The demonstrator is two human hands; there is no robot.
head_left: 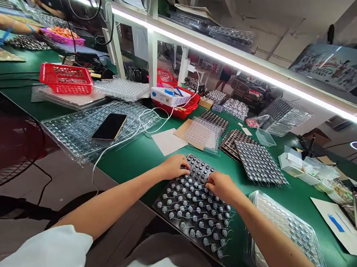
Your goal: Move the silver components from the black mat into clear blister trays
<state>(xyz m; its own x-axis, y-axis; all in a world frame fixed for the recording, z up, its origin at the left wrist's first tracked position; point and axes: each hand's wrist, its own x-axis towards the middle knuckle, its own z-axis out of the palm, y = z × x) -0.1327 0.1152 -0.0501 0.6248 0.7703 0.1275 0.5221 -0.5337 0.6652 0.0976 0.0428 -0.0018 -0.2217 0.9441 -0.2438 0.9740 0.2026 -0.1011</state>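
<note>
A dark tray (198,213) of small round parts with thin wire leads lies at the front edge of the green table. My left hand (178,167) is at the tray's far left side, its fingers closed together beside the rows. Across from it, my right hand (219,184) pinches at the tray's right side. Between the hands sit rows of dark round pieces without visible leads (200,166). Whatever the fingertips of either hand hold is too small to make out.
Right of my forearm lies a clear blister tray (288,227). Filled trays (260,162) are stacked beyond. A phone (109,126) rests on plastic sheets at left, near a white cable (107,148). Behind are red baskets (68,78). Another person's arm (5,21) reaches in at upper left.
</note>
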